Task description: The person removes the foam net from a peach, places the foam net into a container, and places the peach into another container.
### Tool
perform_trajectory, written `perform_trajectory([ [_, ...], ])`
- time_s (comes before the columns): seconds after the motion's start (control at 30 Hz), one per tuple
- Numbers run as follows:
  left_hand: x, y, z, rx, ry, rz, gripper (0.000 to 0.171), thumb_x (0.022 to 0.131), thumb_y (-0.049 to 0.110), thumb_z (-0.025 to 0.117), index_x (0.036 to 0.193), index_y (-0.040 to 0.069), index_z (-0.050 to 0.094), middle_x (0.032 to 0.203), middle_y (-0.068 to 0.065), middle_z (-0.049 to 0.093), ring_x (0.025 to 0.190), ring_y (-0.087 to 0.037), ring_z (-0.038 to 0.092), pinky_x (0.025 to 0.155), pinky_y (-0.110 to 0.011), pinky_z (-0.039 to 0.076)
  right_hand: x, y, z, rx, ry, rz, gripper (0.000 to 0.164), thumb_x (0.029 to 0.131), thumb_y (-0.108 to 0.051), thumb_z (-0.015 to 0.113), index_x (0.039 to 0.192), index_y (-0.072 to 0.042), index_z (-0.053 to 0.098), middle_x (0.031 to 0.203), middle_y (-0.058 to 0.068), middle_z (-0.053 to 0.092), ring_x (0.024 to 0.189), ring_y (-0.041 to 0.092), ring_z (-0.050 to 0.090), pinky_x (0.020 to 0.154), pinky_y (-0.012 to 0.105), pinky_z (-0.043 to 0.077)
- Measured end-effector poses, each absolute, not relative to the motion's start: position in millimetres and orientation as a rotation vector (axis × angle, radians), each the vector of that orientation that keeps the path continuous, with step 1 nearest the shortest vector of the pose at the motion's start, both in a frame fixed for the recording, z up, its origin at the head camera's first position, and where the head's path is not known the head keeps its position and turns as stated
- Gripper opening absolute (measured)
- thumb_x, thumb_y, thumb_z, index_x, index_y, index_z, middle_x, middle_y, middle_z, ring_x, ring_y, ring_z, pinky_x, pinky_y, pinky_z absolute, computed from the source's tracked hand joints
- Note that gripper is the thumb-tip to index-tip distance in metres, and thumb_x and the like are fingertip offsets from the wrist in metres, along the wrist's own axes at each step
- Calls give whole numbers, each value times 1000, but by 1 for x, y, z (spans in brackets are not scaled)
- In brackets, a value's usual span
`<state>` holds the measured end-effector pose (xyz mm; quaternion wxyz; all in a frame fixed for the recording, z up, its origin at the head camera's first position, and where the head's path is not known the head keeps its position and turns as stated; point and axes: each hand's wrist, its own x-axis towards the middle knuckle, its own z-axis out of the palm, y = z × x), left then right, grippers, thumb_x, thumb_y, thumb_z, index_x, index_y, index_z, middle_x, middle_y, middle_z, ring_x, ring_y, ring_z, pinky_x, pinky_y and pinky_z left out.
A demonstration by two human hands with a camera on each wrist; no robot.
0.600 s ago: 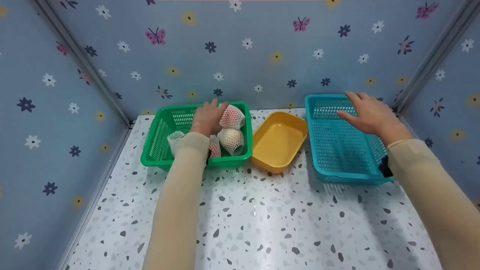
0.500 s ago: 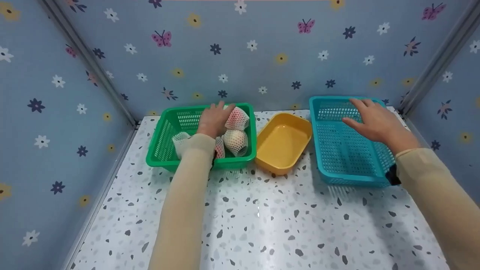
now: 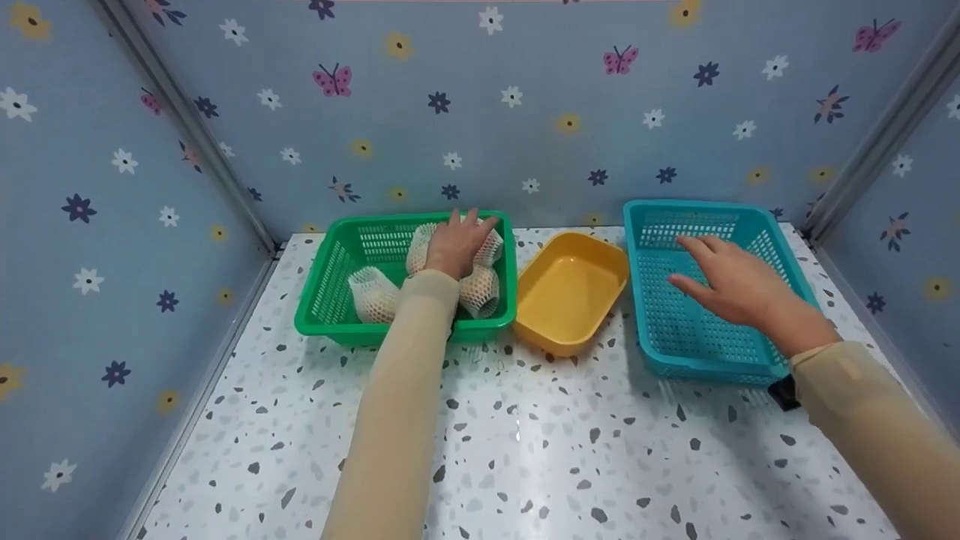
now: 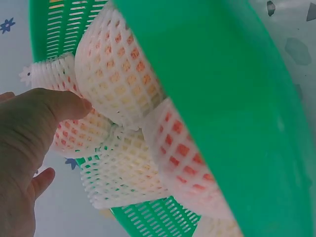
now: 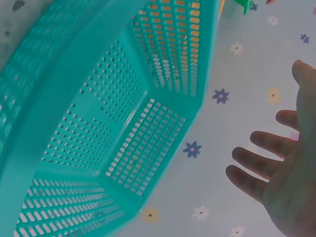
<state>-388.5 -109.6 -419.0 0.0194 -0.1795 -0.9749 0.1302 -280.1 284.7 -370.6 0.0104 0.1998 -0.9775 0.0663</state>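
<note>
My left hand (image 3: 457, 244) is over the right part of a green basket (image 3: 315, 292), fingers loosely spread above round fruits in white foam nets. Its fingers overlap the back right fruit (image 3: 491, 249) in the head view. Another fruit (image 3: 373, 296) lies at the front left of the basket, and one (image 3: 481, 289) at the front right. In the left wrist view, a fingertip reaches right beside a reddish-yellow netted fruit (image 4: 118, 69). My right hand (image 3: 739, 285) hovers above a blue basket (image 3: 641, 300), fingers extended and holding nothing. No fruit shows inside that basket.
Between the two baskets stands a yellow tray (image 3: 570, 296), close to both. The white speckled table (image 3: 555, 435) runs toward me. A flowered wall (image 3: 495, 112) rises just behind the baskets, with side panels at left and right.
My left hand has shifted right within the green basket, uncovering more of the front left fruit. The right hand has come slightly nearer to me over the blue basket. The head view has shifted a little.
</note>
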Motion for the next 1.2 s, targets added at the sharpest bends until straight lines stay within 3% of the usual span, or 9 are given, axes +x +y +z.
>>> perform_trajectory([
  [0.1, -391, -106, -422, -576, -3030, 390, 70, 80, 13, 64, 137, 25, 24, 135, -13, 30, 123, -39, 25, 86, -48, 38, -273, 277, -371, 667, -3037, 207, 75, 82, -65, 31, 141, -21, 19, 135, 17, 31, 117, 38, 33, 86, 58, 30],
  [0.3, -396, -104, -430, -555, -3041, 298, 46, 83, 5, 59, 123, 17, 40, 124, -13, 37, 109, -34, 39, 81, -45, 42, -266, 267, -373, 711, -3036, 178, 75, 81, -66, 29, 140, -20, 21, 134, 14, 34, 116, 35, 37, 86, 56, 33],
  [0.53, -395, -111, -428, -340, -3098, 253, 49, 85, 13, 57, 128, 17, 35, 132, -17, 26, 112, -38, 36, 79, -44, 43, -264, 262, -379, 720, -3058, 200, 74, 81, -66, 31, 140, -21, 22, 135, 11, 33, 117, 33, 37, 87, 55, 33],
  [0.77, -390, -113, -416, -328, -3150, 174, 52, 88, 24, 53, 132, 16, 25, 129, -12, 34, 106, -38, 42, 77, -46, 43, -266, 264, -380, 726, -3067, 211, 74, 81, -67, 29, 140, -22, 21, 136, 11, 33, 116, 32, 38, 87, 54, 33],
  [0.97, -392, -114, -413, -251, -3174, 189, 50, 89, 35, 48, 133, 20, 30, 136, -18, 20, 108, -43, 37, 75, -49, 43, -267, 263, -379, 709, -3087, 200, 75, 81, -67, 28, 140, -21, 21, 136, 11, 33, 116, 33, 39, 87, 54, 34],
  [1.2, -391, -117, -409, -233, -3191, 43, 58, 87, 36, 50, 136, 21, 23, 130, -21, 31, 104, -44, 41, 76, -52, 41, -264, 261, -381, 709, -3086, 209, 75, 80, -68, 28, 139, -21, 23, 135, 10, 34, 115, 32, 40, 86, 53, 35],
])
